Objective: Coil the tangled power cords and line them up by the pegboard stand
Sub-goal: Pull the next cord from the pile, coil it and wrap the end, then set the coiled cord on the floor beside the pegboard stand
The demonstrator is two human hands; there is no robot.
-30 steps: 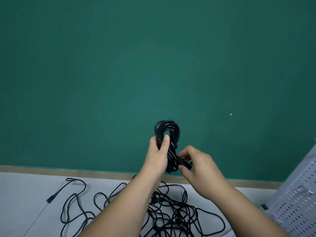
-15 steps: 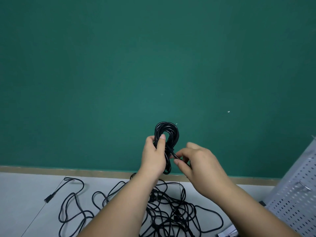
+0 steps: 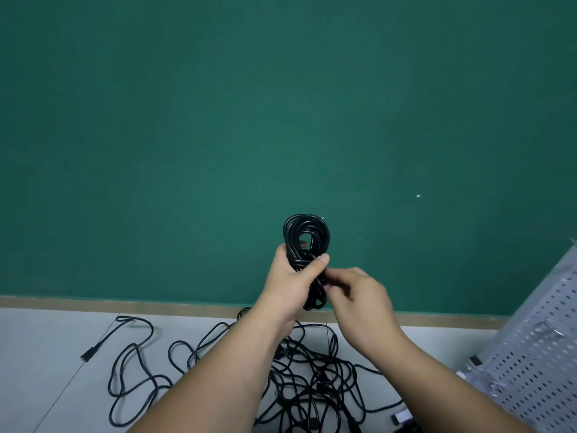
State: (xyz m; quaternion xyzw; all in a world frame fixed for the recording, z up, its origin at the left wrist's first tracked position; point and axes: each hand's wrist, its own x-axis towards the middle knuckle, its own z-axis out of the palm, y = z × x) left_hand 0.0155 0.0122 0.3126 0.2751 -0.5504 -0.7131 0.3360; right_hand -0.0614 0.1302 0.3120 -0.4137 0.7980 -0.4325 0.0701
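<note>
A coiled black power cord (image 3: 307, 232) is held up in front of the green wall. My left hand (image 3: 292, 281) grips the coil around its middle, thumb across the front. My right hand (image 3: 359, 292) pinches the cord's end at the coil's lower right side; its fingertips are partly hidden behind the coil. Below, a tangle of black power cords (image 3: 309, 376) lies on the grey floor, with one loose cord and its plug (image 3: 89, 354) stretching to the left. The white pegboard stand (image 3: 537, 345) leans at the right edge.
A tan baseboard (image 3: 125, 304) runs along the foot of the green wall (image 3: 218, 120). A metal hook (image 3: 551, 329) sticks out of the pegboard. Small white bits lie at the stand's foot (image 3: 480, 375). Grey floor tiles (image 3: 40, 354) spread to the left.
My left thumb has shifted from upright on the coil to wrapped across its front. My right hand has moved in closer to the coil's lower side.
</note>
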